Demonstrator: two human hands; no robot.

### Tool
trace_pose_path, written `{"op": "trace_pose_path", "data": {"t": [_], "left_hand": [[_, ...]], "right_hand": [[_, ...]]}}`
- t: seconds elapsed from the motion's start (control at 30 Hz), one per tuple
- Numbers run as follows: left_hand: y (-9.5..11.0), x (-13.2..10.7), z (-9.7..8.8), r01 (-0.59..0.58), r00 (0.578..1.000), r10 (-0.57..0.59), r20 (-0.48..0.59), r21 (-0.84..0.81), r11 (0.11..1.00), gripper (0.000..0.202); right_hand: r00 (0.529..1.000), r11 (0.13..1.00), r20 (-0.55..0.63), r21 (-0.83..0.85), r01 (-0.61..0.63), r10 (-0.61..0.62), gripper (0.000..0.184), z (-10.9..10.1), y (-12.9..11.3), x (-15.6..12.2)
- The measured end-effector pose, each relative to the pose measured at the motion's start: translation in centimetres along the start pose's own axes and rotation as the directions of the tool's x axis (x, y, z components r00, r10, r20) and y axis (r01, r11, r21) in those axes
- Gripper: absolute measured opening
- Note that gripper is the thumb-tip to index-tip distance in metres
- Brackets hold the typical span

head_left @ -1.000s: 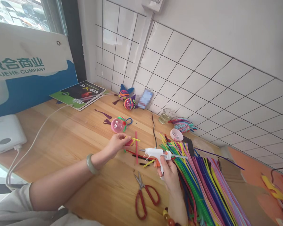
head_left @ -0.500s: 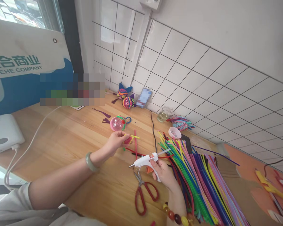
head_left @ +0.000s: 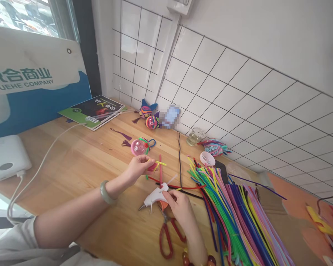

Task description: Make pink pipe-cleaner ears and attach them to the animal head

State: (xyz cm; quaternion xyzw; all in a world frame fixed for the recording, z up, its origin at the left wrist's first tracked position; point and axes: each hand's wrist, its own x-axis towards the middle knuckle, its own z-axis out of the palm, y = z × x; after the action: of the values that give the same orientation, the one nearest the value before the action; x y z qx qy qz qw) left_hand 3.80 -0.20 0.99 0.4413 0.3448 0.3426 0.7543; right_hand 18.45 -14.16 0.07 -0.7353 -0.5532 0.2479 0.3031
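Observation:
My left hand [head_left: 137,168] is closed in a pinch on a yellow pipe cleaner [head_left: 161,163], with a small pink-and-yellow piece [head_left: 152,167] below the fingertips. The white glue gun [head_left: 155,195] rests on its wire stand on the table, nozzle pointing left. At its rear end is my right hand [head_left: 181,207], thumb and fingers loosely apart, fingertips at the gun's body but not wrapped round it. Red-handled scissors [head_left: 165,240] lie beside my right wrist, partly covered. Beyond my left hand lies a clear, pink-rimmed round ornament [head_left: 140,147] with a green band.
A thick bundle of coloured pipe cleaners [head_left: 235,214] lies on the right. Along the wall stand yarn-wrapped fish ornaments [head_left: 152,121], a glass jar [head_left: 195,136] and a pink lid [head_left: 207,159]. A black cord [head_left: 180,159] crosses the table. A booklet [head_left: 96,111] and white box [head_left: 8,157] are at left.
My right hand has lowered the glue gun to the left onto the table and loosened its grip. My left hand still pinches the yellow pipe cleaner. The view has shifted slightly.

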Motion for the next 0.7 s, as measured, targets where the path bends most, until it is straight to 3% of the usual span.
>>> {"op": "trace_pose_path", "data": {"t": [0.07,0.13,0.2,0.43,0.7], "left_hand": [[0.1,-0.2,0.3,-0.004,1.0,0.004,0.027,0.016,1.0,0.03],[0.1,-0.5,0.6,0.0,0.997,-0.004,0.081,0.051,0.999,0.03],[-0.1,-0.9,0.9,0.019,0.987,-0.032,0.155,0.085,0.996,0.03],[-1.1,-1.6,1.3,0.03,0.961,-0.07,0.268,0.149,0.988,0.032],[-1.5,-1.7,1.5,0.045,0.949,-0.091,0.3,0.159,0.986,0.031]], "right_hand": [[0.984,0.998,-0.171,-0.053,0.036,-0.045,0.031,0.0,0.0,0.1],[0.927,0.993,-0.356,-0.068,0.096,-0.115,0.027,0.0,-0.1,0.1],[0.866,0.982,-0.463,-0.066,0.179,-0.189,0.029,0.2,-0.4,0.1],[0.813,0.93,-0.455,-0.126,0.345,-0.363,0.024,1.0,-1.1,-0.3],[0.814,0.923,-0.44,-0.111,0.369,-0.378,0.021,1.3,-1.3,-0.4]]}}
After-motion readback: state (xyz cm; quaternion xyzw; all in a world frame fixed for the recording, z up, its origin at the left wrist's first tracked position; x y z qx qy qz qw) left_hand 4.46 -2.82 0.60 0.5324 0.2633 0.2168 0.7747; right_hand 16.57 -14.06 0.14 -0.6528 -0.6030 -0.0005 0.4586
